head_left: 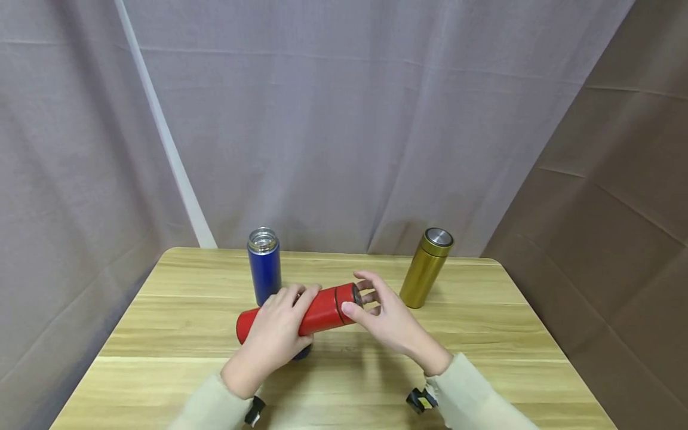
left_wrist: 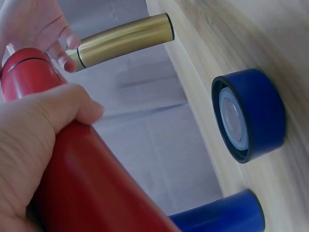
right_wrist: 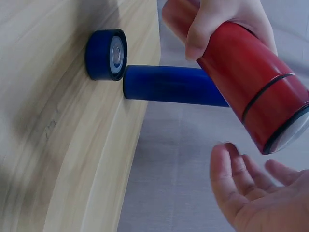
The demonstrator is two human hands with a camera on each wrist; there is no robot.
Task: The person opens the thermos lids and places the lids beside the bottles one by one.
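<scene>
Your left hand wraps the middle of the tall, glossy red cylindrical flask, gripping it firmly above the table. You have it tilted toward lying flat, its base out to the left and its capped end raised to the right, which probably serves to bring that end level with your other hand. Gripping mid-body likely keeps the weight balanced and leaves the red cap free.

Just behind your left hand, the slim dark-blue cylindrical bottle stands upright, its shiny metal mouth uncovered. Near it, below the held flask, the short round blue lid sits on the pale wood-grain table, hollow side up, perhaps so that its inner face stays off the wood.

Farther right, your right hand is around the capped end, fingers apart and gently curved, pinching nothing. The right wrist view shows a gap between fingers and cap; whether your thumb touches it, you cannot tell. That curve seems suited to a round rim.

Beyond, the gold metallic bottle stands upright, capped, well within your right side's reach.
</scene>
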